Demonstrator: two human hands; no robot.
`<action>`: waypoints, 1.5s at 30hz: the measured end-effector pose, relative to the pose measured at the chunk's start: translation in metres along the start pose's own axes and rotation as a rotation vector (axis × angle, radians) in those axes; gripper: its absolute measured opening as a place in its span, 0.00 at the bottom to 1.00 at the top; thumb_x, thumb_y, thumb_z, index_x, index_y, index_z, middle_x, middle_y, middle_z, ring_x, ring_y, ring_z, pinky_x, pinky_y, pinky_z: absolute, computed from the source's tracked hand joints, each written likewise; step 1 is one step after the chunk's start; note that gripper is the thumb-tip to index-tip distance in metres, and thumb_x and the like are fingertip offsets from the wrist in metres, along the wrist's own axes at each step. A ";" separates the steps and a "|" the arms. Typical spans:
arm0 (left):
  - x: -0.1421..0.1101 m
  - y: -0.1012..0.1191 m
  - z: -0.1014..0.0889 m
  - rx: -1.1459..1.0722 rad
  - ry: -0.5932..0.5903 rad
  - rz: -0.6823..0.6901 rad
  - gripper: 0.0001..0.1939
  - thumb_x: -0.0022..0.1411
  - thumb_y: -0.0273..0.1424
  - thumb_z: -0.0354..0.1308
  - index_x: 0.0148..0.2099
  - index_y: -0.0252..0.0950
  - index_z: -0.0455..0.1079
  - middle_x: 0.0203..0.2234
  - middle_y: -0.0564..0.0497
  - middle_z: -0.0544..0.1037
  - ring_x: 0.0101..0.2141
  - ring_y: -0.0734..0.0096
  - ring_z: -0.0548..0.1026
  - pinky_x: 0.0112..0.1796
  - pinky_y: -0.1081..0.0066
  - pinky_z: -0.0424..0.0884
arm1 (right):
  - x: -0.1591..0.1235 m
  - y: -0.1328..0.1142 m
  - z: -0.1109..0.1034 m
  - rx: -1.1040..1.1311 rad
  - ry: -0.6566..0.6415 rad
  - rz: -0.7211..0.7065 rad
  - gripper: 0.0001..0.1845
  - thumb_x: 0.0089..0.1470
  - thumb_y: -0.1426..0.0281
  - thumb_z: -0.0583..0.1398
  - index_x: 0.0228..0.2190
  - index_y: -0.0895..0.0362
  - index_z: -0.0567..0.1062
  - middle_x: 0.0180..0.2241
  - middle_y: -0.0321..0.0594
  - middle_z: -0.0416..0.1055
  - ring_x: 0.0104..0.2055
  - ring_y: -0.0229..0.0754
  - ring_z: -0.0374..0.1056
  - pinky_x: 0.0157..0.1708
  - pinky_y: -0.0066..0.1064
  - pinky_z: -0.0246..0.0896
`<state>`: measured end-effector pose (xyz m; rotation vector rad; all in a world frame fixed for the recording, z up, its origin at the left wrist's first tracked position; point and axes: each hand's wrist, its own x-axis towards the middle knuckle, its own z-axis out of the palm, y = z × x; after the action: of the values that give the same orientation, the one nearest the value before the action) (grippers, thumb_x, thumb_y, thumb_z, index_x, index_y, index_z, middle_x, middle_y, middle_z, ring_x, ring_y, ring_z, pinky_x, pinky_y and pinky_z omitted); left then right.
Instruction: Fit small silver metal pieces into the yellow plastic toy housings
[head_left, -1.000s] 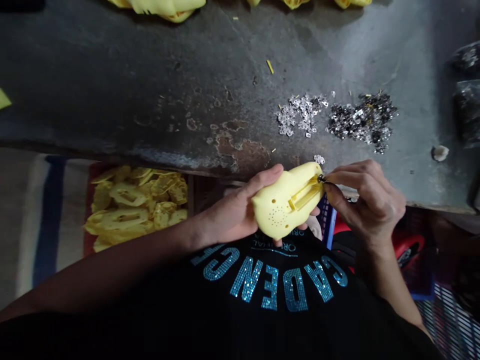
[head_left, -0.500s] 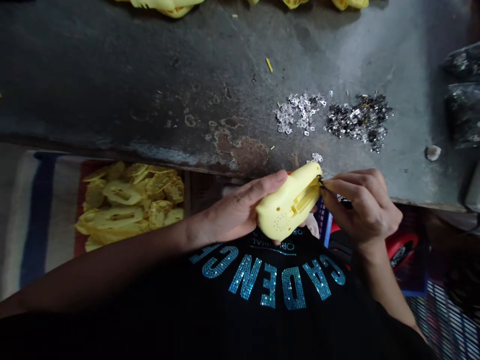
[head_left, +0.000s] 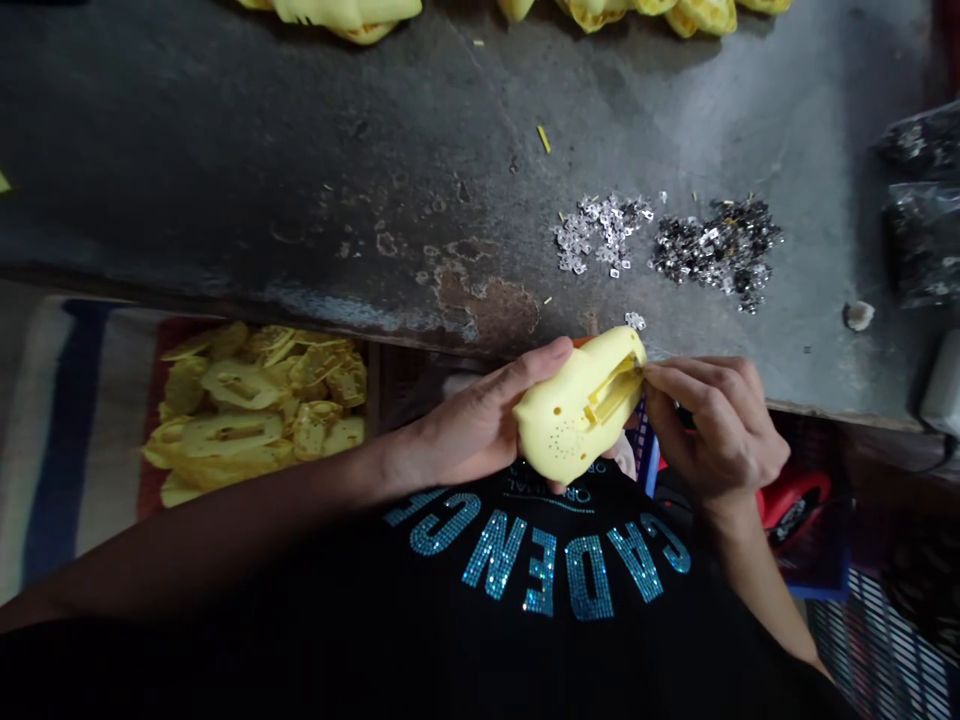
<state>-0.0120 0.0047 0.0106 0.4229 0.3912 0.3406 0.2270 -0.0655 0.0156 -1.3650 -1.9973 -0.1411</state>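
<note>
A yellow plastic toy shell (head_left: pixel 559 425) with small round holes and a long open slot is gripped by my left hand (head_left: pixel 487 415), thumb along its upper side. My right hand (head_left: pixel 716 415) pinches at the far end of the slot, its thumb and forefinger touching the shell's edge. Whatever sits between those fingertips is too small and hidden to make out. Beyond the shell on the table lie a pile of shiny small metal pieces (head_left: pixel 600 232) and a darker pile of metal pieces (head_left: pixel 718 248). A few more metal bits (head_left: pixel 634 320) lie right by the shell's tip.
The worn grey table (head_left: pixel 300 180) ends just in front of my body. Yellow shells (head_left: pixel 352 12) line its far side. Yellow plastic parts (head_left: pixel 247 415) fill a red container at lower left. Bags of metal pieces (head_left: pixel 926 240) lie at the right; a blue crate stands below.
The dark small piece seen at my right fingertips earlier is now hidden at the slot's end. My right fingers are slightly closer in. The camera view has shifted a little.
</note>
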 end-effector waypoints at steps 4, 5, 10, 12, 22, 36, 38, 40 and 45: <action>0.001 -0.001 0.001 0.014 -0.001 0.009 0.39 0.72 0.60 0.62 0.72 0.40 0.70 0.48 0.39 0.86 0.39 0.56 0.85 0.27 0.70 0.76 | 0.002 -0.007 -0.001 0.014 0.006 0.026 0.27 0.64 0.78 0.69 0.58 0.41 0.80 0.45 0.38 0.87 0.41 0.49 0.82 0.41 0.46 0.78; 0.001 -0.001 0.002 0.026 0.013 0.020 0.41 0.71 0.61 0.63 0.74 0.40 0.69 0.48 0.39 0.86 0.40 0.55 0.85 0.28 0.70 0.76 | 0.005 -0.007 -0.003 0.048 0.011 0.064 0.25 0.65 0.78 0.69 0.57 0.42 0.81 0.45 0.38 0.87 0.42 0.49 0.82 0.42 0.45 0.78; -0.005 -0.001 0.009 0.160 0.073 0.167 0.41 0.71 0.53 0.69 0.78 0.42 0.68 0.47 0.42 0.86 0.42 0.60 0.84 0.40 0.68 0.78 | 0.023 0.005 -0.015 0.423 -0.204 0.362 0.14 0.68 0.68 0.70 0.53 0.47 0.82 0.46 0.39 0.84 0.44 0.46 0.80 0.42 0.41 0.78; -0.010 -0.001 0.009 0.214 0.077 0.173 0.39 0.71 0.47 0.71 0.79 0.48 0.67 0.46 0.46 0.86 0.40 0.64 0.82 0.38 0.71 0.75 | 0.029 0.010 -0.019 0.552 -0.335 0.402 0.14 0.68 0.66 0.70 0.54 0.47 0.82 0.46 0.38 0.84 0.42 0.43 0.80 0.42 0.38 0.79; -0.021 0.005 0.006 0.592 0.072 0.196 0.41 0.68 0.43 0.75 0.78 0.50 0.69 0.52 0.47 0.85 0.40 0.66 0.83 0.36 0.74 0.78 | 0.010 -0.001 -0.004 0.486 -0.151 0.373 0.14 0.64 0.69 0.70 0.50 0.47 0.81 0.43 0.38 0.82 0.41 0.45 0.79 0.42 0.40 0.80; -0.019 0.014 0.005 0.959 0.000 0.253 0.32 0.77 0.51 0.62 0.74 0.41 0.74 0.47 0.45 0.87 0.34 0.65 0.83 0.34 0.71 0.78 | -0.020 0.003 0.003 0.557 0.039 0.437 0.17 0.60 0.71 0.73 0.50 0.47 0.82 0.41 0.37 0.84 0.41 0.46 0.81 0.41 0.40 0.78; -0.022 0.023 -0.002 1.081 -0.108 0.361 0.32 0.80 0.49 0.57 0.77 0.42 0.70 0.56 0.41 0.86 0.44 0.56 0.86 0.43 0.66 0.82 | -0.022 -0.003 0.003 0.780 0.026 0.651 0.14 0.60 0.69 0.74 0.47 0.47 0.83 0.40 0.36 0.85 0.39 0.43 0.81 0.40 0.36 0.79; -0.023 0.030 -0.012 1.241 -0.170 0.552 0.38 0.76 0.43 0.65 0.82 0.46 0.62 0.71 0.39 0.77 0.59 0.47 0.84 0.55 0.60 0.83 | -0.019 -0.013 0.006 1.029 -0.032 0.894 0.12 0.59 0.64 0.75 0.44 0.47 0.84 0.38 0.36 0.85 0.37 0.43 0.82 0.39 0.35 0.80; -0.020 0.023 -0.038 1.158 -0.176 0.760 0.56 0.54 0.33 0.84 0.80 0.54 0.66 0.76 0.45 0.72 0.73 0.37 0.71 0.72 0.45 0.71 | -0.006 -0.034 0.032 1.319 -0.279 1.034 0.17 0.56 0.52 0.76 0.38 0.49 0.83 0.33 0.35 0.83 0.31 0.43 0.79 0.33 0.36 0.79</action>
<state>-0.0513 0.0287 -0.0053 1.7445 0.2047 0.7961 0.1836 -0.0710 -0.0022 -1.2323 -0.8421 1.5679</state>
